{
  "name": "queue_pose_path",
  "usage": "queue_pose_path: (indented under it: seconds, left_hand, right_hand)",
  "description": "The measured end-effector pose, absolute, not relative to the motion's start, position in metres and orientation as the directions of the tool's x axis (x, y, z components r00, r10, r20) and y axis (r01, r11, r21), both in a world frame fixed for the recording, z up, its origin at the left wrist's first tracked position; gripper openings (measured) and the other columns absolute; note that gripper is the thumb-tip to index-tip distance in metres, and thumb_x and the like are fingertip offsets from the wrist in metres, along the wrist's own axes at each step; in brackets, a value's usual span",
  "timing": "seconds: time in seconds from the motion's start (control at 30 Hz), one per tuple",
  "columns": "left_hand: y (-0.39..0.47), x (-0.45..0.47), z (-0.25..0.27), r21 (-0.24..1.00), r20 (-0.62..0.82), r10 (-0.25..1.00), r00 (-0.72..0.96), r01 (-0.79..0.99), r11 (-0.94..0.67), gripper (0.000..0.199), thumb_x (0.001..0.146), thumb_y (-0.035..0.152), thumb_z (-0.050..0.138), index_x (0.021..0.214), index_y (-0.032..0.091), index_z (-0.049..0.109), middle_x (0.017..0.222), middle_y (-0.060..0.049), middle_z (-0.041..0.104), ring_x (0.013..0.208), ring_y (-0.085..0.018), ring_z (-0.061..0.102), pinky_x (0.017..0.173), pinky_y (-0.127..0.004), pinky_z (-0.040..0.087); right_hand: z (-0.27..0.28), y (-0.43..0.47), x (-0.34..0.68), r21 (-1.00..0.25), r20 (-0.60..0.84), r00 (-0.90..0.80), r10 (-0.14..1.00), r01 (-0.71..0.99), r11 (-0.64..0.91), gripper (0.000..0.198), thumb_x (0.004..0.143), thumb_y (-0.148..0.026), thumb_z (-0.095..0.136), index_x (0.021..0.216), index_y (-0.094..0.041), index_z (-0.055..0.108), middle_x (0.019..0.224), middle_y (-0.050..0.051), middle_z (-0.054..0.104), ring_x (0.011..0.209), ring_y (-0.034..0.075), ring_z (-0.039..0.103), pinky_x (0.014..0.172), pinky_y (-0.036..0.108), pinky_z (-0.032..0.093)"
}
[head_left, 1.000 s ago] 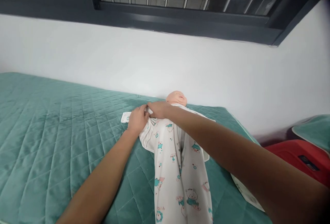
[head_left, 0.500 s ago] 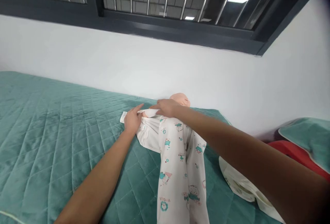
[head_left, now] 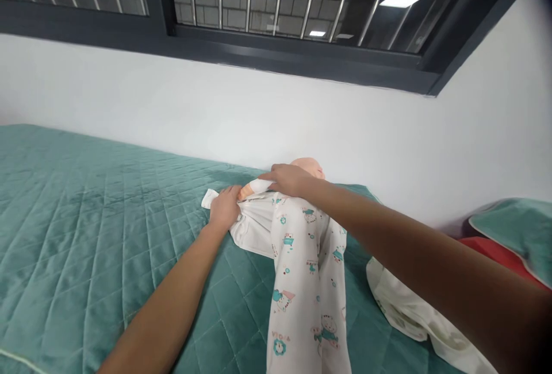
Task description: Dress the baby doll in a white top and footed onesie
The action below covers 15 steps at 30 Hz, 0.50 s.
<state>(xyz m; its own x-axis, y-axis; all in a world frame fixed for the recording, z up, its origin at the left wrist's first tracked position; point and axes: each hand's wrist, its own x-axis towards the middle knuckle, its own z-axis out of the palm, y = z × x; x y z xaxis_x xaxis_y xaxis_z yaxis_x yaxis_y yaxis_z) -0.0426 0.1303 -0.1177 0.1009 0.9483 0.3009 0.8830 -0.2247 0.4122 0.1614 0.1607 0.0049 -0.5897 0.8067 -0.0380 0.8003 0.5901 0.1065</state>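
Left hand's (head_left: 225, 209) grip unclear; white cloth sleeve (head_left: 261, 185) pinched by right hand (head_left: 290, 180) near green quilted mattress's (head_left: 107, 204) far edge; possibly overstretched if yanked.

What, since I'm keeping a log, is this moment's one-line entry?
left hand: at doll's arm; right hand: on white sleeve; printed clothing: on green quilt

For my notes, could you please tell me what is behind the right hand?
Behind the right hand, part of the doll's head shows, with the white wall beyond. The rest of the head is covered and cannot be seen.
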Motion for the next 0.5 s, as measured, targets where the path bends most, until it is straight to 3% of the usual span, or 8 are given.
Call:
queue_pose_path:
  seconds: [0.23,0.37,0.43,0.5]
  left_hand:
    - [0.130,-0.041,-0.115,0.317,0.324,0.946,0.004,0.942,-0.112,0.041,0.087,0.014,0.042,0.126,0.021,0.051,0.122,-0.012,0.060,0.115,-0.030,0.053,0.093,-0.045,0.045]
    - [0.128,-0.037,-0.116,0.187,0.438,0.896,0.074,0.967,-0.172,0.045,0.089,0.017,0.044,0.134,0.019,0.047,0.128,-0.013,0.058,0.127,-0.032,0.044,0.109,-0.059,0.027]
    - [0.128,-0.037,-0.118,0.131,0.465,0.875,0.135,0.967,-0.219,0.050,0.090,0.020,0.044,0.140,0.018,0.041,0.130,-0.013,0.057,0.126,-0.031,0.046,0.113,-0.060,0.020]
    - [0.128,-0.037,-0.120,0.112,0.443,0.881,0.168,0.964,-0.240,0.050,0.091,0.022,0.045,0.141,0.018,0.040,0.127,-0.013,0.059,0.119,-0.029,0.051,0.112,-0.055,0.026]
  right_hand:
    - [-0.019,0.168,0.131,0.067,-0.057,-0.581,0.812,0.809,0.584,0.045,0.087,-0.033,0.058,0.131,-0.035,0.057,0.112,0.005,0.068,0.101,0.026,0.063,0.077,0.031,0.045]
    - [-0.029,0.169,0.117,0.023,-0.086,-0.577,0.812,0.814,0.581,0.044,0.083,-0.034,0.061,0.127,-0.036,0.060,0.109,0.004,0.070,0.092,0.026,0.066,0.073,0.031,0.047]
    - [-0.030,0.167,0.115,-0.006,-0.080,-0.568,0.819,0.822,0.569,0.047,0.080,-0.035,0.064,0.127,-0.036,0.060,0.111,0.004,0.071,0.093,0.026,0.067,0.072,0.031,0.048]
    - [-0.028,0.166,0.118,-0.036,-0.052,-0.540,0.840,0.842,0.539,0.052,0.078,-0.036,0.067,0.129,-0.034,0.059,0.118,0.005,0.069,0.100,0.027,0.066,0.077,0.033,0.049]
